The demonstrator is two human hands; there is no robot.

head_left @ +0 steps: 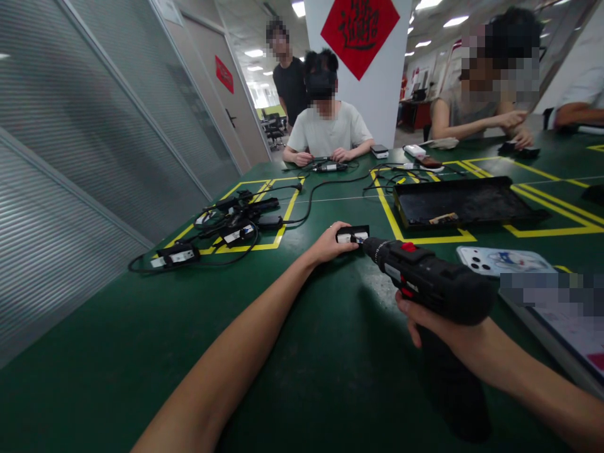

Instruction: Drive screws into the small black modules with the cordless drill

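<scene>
My right hand (438, 324) is wrapped round the grip of a black cordless drill (429, 277) with red accents. The drill lies roughly level and points left, its chuck close to a small black-and-white block (346, 236) on the green table. My left hand (331, 244) grips that block from its left side, fingers closed on it. The drill's bit reaches the block's right end; whether it sits in a screw, I cannot tell. Part of the block is hidden behind my fingers.
To the left lie several black adapters with cables (240, 220). A black tray (462, 204) stands at the right, with a phone (507, 259) and a tablet-like device (557, 321) nearer me. Across the green table (189, 377) a person in a white shirt (330, 126) handles cables; others are around.
</scene>
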